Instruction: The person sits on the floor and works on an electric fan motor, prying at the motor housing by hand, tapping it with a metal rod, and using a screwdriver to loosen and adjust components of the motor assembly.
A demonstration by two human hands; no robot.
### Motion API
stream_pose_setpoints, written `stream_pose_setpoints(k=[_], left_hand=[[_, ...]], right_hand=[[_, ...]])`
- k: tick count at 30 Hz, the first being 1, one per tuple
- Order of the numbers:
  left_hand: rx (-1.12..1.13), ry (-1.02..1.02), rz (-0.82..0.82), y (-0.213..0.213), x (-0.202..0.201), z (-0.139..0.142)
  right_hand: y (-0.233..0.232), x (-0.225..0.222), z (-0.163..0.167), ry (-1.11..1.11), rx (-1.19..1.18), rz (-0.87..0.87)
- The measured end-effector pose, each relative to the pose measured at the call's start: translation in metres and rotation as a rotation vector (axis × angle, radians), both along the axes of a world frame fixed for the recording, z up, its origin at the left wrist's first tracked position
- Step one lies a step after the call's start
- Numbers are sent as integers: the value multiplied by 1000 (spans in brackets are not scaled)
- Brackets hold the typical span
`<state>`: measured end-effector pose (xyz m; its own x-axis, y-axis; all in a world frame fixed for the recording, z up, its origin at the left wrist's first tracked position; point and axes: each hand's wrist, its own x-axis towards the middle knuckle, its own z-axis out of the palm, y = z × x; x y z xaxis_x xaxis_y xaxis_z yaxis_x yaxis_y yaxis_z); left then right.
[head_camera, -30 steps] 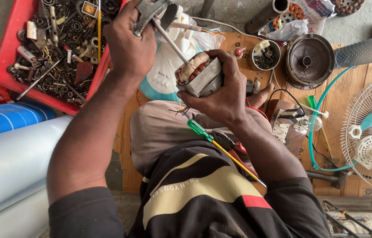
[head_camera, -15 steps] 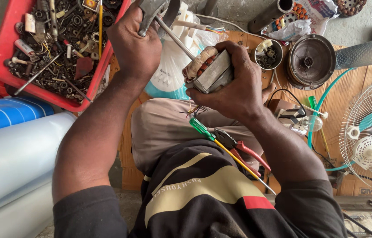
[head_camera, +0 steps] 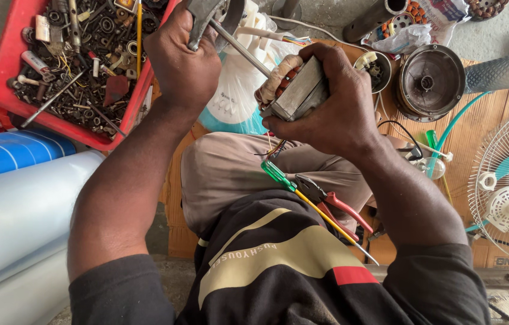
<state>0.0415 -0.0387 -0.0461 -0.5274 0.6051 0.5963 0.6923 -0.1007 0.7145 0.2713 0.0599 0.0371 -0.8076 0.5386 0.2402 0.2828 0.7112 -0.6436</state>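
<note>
Your right hand (head_camera: 333, 102) holds a fan motor stator (head_camera: 293, 90), a grey laminated block with copper-and-tape windings showing at its upper-left end. The grip is closed around the block: thumb along the lower edge, fingers wrapped over the far side. The stator sits above your lap, just right of the picture's centre, over your tan trouser knee (head_camera: 230, 174).

A steel shaft (head_camera: 239, 45) runs out of the stator's winding end. Its long axis is diagonal, climbing from the stator up and to the left, toward the top edge of the view.

Your left hand (head_camera: 185, 60) is fisted at the shaft's upper end around a grey metal tool (head_camera: 203, 18). The grip is tight on its handle; the tool's working end is partly cut off by the frame, so its kind is unclear. The left forearm comes straight up from the lower left with the wrist in line. The right forearm comes in from the lower right, wrist bent inward over the stator.

Thin wires (head_camera: 275, 150) hang from under the stator. On your lap lie a green-handled screwdriver (head_camera: 309, 204) and red-handled pliers (head_camera: 333, 204), touching, both pointing down-right.

A red tray (head_camera: 7, 66) of small metal parts sits at upper left. A white fan guard (head_camera: 507, 186) lies at the right edge, on wooden boards (head_camera: 483, 120).
</note>
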Motion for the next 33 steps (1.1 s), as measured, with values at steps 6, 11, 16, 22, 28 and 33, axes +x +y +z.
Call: stream_pose_setpoints(k=[6, 11, 16, 22, 28, 33], left_hand=[[-68, -38, 37, -1, 0, 3], [-41, -12, 57, 0, 0, 1], [-33, 37, 85, -2, 0, 0], [-52, 22, 84, -4, 4, 0], [-39, -64, -32, 4, 9, -5], [10, -88, -87, 11, 9, -8]], right_hand=[[5, -2, 8, -30, -41, 17], [11, -3, 14, -53, -9, 35], [11, -6, 21, -55, 44, 65], [18, -10, 44, -76, -3, 95], [15, 7, 33, -126, -48, -7], [5, 13, 6, 48, -51, -17]])
